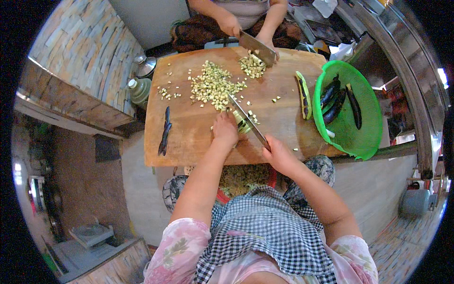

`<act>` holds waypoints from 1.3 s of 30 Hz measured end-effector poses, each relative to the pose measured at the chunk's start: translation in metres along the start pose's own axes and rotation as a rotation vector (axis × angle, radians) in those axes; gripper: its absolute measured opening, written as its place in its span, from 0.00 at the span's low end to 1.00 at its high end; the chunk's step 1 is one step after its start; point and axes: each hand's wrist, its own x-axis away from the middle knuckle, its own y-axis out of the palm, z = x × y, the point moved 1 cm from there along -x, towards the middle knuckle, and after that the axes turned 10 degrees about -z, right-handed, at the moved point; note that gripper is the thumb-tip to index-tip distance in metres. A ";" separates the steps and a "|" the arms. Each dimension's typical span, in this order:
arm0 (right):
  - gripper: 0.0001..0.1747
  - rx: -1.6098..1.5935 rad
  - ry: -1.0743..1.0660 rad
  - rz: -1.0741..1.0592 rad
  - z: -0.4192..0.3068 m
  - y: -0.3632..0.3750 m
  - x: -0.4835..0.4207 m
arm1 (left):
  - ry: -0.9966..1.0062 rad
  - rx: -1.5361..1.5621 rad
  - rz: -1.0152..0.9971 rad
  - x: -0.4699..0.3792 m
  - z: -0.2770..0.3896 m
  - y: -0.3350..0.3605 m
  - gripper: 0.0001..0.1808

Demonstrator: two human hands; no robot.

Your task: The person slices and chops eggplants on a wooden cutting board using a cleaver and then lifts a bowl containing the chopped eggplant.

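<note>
My right hand (280, 153) grips the handle of a kitchen knife (250, 121), its blade slanting up and left across the wooden board (198, 142). Beneath and beside the blade lie cut eggplant strips (244, 127), partly covered by it. My left hand (225, 128) rests on the board with curled fingers, holding the eggplant pieces just left of the knife. Past the knife tip spreads a heap of diced eggplant (209, 83). A partly peeled eggplant (304, 95) lies toward the right, and dark strips of eggplant peel (166, 131) lie at the left.
Across the board a co-worker's hands work a cleaver (257, 48) beside a smaller diced pile (252, 66). A green plastic basket (369, 120) with several whole eggplants (333, 106) leans at the right edge. Below the board, a red container (272, 175) holds chopped pieces. A jar (139, 90) stands left.
</note>
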 end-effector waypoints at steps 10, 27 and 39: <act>0.08 0.081 -0.119 0.025 0.035 0.018 -0.037 | -0.058 0.129 -0.119 0.011 0.013 -0.032 0.32; 0.09 0.052 -0.007 -0.079 0.005 0.001 -0.007 | -0.037 0.163 -0.244 0.014 0.000 -0.028 0.48; 0.07 -0.198 -0.140 0.044 0.020 0.022 -0.042 | -0.002 0.080 -0.249 0.014 -0.005 -0.029 0.53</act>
